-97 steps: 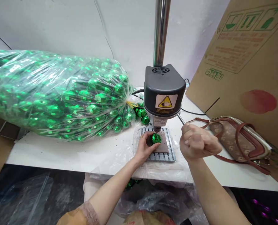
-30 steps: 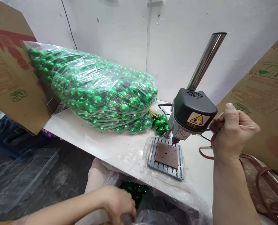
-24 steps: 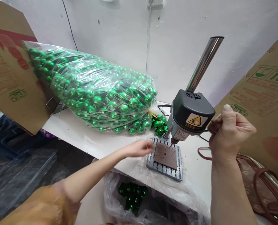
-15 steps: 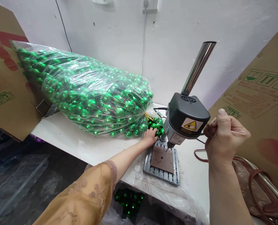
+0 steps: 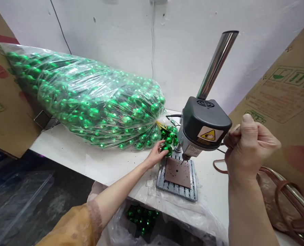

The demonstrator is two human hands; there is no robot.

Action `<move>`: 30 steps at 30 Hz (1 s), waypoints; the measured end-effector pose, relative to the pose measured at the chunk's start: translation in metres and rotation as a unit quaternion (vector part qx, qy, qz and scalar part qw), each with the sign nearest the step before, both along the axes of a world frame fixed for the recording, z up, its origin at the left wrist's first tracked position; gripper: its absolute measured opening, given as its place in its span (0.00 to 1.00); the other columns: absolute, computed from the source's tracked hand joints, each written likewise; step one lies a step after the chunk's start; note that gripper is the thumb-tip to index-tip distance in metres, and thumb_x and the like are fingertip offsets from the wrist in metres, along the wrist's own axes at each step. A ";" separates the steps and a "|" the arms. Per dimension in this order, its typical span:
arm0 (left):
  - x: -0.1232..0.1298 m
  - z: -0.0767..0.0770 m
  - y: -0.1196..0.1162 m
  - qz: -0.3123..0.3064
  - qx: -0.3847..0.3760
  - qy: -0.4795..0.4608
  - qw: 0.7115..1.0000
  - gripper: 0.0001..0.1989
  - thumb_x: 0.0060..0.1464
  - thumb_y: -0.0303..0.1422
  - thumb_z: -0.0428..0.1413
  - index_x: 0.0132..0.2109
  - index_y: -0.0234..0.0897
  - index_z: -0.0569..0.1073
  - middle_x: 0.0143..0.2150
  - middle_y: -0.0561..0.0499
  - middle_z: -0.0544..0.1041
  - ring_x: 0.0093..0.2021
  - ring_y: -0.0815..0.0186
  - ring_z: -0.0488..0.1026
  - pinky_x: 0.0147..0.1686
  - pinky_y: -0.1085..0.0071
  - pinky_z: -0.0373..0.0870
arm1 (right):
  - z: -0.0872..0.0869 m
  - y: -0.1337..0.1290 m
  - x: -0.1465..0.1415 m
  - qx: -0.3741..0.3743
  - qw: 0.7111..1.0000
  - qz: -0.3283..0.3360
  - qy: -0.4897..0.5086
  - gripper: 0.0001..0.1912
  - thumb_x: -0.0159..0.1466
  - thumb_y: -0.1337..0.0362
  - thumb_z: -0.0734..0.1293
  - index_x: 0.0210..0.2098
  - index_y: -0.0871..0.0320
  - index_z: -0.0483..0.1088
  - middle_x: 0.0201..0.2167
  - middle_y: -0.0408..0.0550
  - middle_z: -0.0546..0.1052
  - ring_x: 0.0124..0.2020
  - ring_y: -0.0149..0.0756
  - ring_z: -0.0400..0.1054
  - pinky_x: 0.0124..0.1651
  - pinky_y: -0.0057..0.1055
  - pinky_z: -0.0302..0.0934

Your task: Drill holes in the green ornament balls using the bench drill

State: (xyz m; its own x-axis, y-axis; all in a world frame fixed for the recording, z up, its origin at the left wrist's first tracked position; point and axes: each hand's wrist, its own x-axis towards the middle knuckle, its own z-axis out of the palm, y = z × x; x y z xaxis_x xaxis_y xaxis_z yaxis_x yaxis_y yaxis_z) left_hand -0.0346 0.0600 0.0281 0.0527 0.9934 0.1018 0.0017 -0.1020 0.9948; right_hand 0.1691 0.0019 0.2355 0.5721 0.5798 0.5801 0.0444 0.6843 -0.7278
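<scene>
My left hand (image 5: 155,154) holds a shiny green faceted ball (image 5: 167,149) in its fingertips, just above the back corner of the drill's base. My right hand (image 5: 249,147) is a closed fist beside the grey bench drill head (image 5: 205,124), apparently gripping its thin feed lever, which the fist mostly hides. The drill bit (image 5: 183,158) hangs just above the brown pad (image 5: 177,173) on the slotted metal base (image 5: 176,190). The pad has a small hole and dark specks. Several loose green balls (image 5: 169,135) lie behind my left hand.
A large clear bag of green balls (image 5: 90,99) lies on the white table (image 5: 77,160). Below the table edge, a plastic bag (image 5: 118,229) holds more green balls. A brown handbag (image 5: 280,194) sits at right, with cardboard sheets (image 5: 277,92) behind it.
My left hand has gone from the bag below the table to the loose pile and now holds a green ball near the drill. My right fist has stayed beside the drill head.
</scene>
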 end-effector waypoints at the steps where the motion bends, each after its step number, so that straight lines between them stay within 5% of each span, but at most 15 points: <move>1: -0.004 0.000 -0.007 -0.013 -0.042 -0.058 0.997 0.24 0.57 0.38 0.65 0.58 0.38 0.75 0.46 0.47 0.79 0.46 0.61 0.78 0.46 0.64 0.75 | 0.000 0.000 0.000 0.005 1.000 0.000 0.001 0.24 0.60 0.55 0.73 0.15 0.55 0.62 0.11 0.34 0.58 0.12 0.22 0.49 0.15 0.29 0.39; 5: -0.010 0.000 -0.031 -0.063 -0.126 -0.128 0.982 0.25 0.52 0.47 0.69 0.51 0.36 0.78 0.47 0.45 0.82 0.44 0.61 0.79 0.42 0.66 0.74 | 0.000 0.001 -0.001 0.014 1.000 -0.002 -0.004 0.23 0.60 0.55 0.72 0.15 0.55 0.61 0.11 0.34 0.59 0.12 0.22 0.50 0.15 0.30 0.40; 13: 0.002 -0.008 -0.039 -0.105 -0.057 -0.070 0.990 0.32 0.40 0.50 0.76 0.46 0.36 0.76 0.42 0.49 0.81 0.42 0.63 0.77 0.46 0.65 0.73 | 0.002 0.002 0.001 0.010 1.000 -0.006 -0.007 0.24 0.61 0.54 0.72 0.15 0.54 0.60 0.10 0.33 0.57 0.12 0.21 0.48 0.16 0.30 0.40; 30: 0.013 -0.006 -0.032 -0.117 0.018 0.056 0.991 0.30 0.43 0.46 0.75 0.50 0.37 0.80 0.46 0.46 0.83 0.45 0.57 0.78 0.48 0.61 0.75 | 0.000 0.005 0.001 0.013 1.000 -0.008 -0.017 0.24 0.62 0.55 0.71 0.16 0.55 0.60 0.11 0.33 0.57 0.13 0.21 0.50 0.17 0.29 0.42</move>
State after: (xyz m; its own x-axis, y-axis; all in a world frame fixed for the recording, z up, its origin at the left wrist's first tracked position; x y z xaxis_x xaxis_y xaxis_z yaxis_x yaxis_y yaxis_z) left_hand -0.0216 0.0280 0.0223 0.2951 0.9482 0.1175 0.0844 -0.1484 0.9853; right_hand 0.1702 0.0069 0.2350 0.5614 0.5550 0.6139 0.0800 0.7019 -0.7078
